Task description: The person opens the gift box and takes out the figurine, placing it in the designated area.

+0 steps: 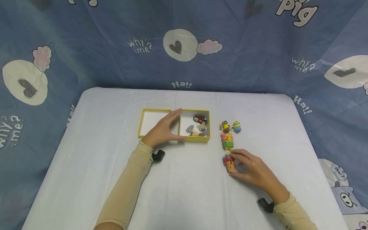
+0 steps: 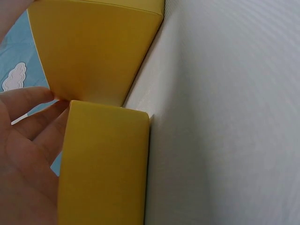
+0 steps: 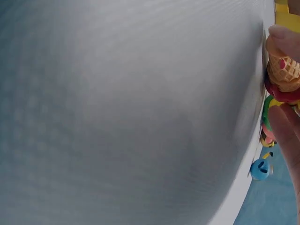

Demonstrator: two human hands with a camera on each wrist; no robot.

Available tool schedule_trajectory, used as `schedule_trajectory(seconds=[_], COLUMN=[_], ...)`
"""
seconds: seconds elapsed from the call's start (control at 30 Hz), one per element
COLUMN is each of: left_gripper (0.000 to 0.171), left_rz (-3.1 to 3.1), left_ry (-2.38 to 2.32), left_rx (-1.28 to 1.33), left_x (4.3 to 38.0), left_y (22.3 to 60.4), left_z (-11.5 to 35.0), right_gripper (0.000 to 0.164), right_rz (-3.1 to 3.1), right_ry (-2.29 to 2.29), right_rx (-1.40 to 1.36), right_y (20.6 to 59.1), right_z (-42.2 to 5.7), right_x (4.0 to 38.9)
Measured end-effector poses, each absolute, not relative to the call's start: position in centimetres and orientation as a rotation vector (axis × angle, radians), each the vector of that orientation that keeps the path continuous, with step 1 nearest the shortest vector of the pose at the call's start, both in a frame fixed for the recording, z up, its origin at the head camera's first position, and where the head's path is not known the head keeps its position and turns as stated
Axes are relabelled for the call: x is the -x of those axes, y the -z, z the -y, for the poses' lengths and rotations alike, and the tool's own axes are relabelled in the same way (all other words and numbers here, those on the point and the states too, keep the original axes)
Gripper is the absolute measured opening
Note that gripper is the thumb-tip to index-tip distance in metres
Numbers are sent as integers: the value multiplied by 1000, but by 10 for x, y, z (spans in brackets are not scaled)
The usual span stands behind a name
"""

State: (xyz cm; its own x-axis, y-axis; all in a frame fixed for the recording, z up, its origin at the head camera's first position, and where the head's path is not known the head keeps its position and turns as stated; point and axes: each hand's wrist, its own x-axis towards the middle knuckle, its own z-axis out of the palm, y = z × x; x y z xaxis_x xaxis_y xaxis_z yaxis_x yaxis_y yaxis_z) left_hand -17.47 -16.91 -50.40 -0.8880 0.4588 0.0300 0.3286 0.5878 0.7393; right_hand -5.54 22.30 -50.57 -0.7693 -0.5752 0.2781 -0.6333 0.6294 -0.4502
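My right hand point(image 1: 256, 169) pinches an ice-cream-cone toy figure point(image 1: 230, 165), thumb at the cone's pointed end and fingertips at its red top. In the right wrist view the waffle cone point(image 3: 284, 72) shows between thumb and fingers. My left hand point(image 1: 164, 129) spans the left end of a yellow-walled box point(image 1: 198, 139), thumb at the front corner, fingers at the back one. Inside that box lie a dark-red figure point(image 1: 200, 119) and several grey-green ones point(image 1: 194, 131). Left of it, partly behind the hand, lies a shallow yellow-rimmed box half point(image 1: 140, 124).
Beyond the cone toy, in a column, stand a green, yellow and pink toy point(image 1: 228, 142) and a yellow goggled figure point(image 1: 225, 125). A blue-and-yellow figure point(image 1: 237, 127) is beside them. A white cloth covers the table point(image 1: 184, 191); blue printed fabric point(image 1: 115, 70) hangs around it.
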Motion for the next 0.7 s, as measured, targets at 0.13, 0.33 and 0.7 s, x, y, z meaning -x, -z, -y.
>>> schedule_trajectory(seconds=[0.13,0.33,0.7], left_gripper=[121,120,120], left_rz=[-2653,-2648,-2651], left_ry=[-1179,-1176,-1173], left_rx=[-664,-659,-657], left_x=[175,174,175], left_y=[504,503,503], left_z=[169,169,169], right_gripper=[68,64,64], right_rz=[2747,2740,2720], right_ry=[-812,-814,-783], right_rx=[-1019,-1020,-1020], right_y=[505,505,505], right_z=[-223,-223,-222], right_x=[55,56,57])
